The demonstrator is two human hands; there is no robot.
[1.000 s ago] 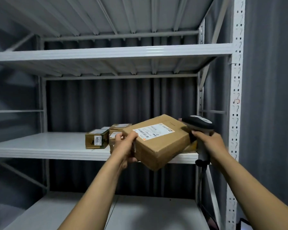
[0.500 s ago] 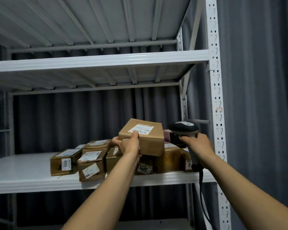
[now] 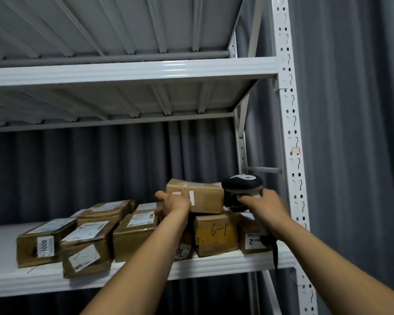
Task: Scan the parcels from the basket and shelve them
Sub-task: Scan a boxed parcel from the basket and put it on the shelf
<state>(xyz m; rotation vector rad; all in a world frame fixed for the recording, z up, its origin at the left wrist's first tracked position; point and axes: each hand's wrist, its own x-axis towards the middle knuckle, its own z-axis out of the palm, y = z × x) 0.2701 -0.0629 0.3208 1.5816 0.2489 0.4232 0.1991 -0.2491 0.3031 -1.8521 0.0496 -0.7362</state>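
- The left hand (image 3: 175, 202) reaches forward at shelf height with the forearm extended. The thumb lies upward across the front face of the parcel (image 3: 205, 197) and the fingers wrap its left end, so the hand holds it.
- The right hand (image 3: 267, 206) is curled round the handle of the scanner (image 3: 241, 185). The scanner head sits just beside the right end of the parcel.
- The parcel lies level above the box marked "6-1" (image 3: 216, 235). Whether the two touch cannot be told.
- The shelf (image 3: 214, 267) carries a row of cartons close to its front edge. Its left part is bare.
- Open room lies between the cartons and the upper shelf (image 3: 132, 70).
- The upright (image 3: 289, 123) bounds the shelf on the right, close to the right hand.
- Readable writing: "6-1" handwritten on one carton, and "1008" on the label of the leftmost carton (image 3: 39, 245). The other labels are too small to read.
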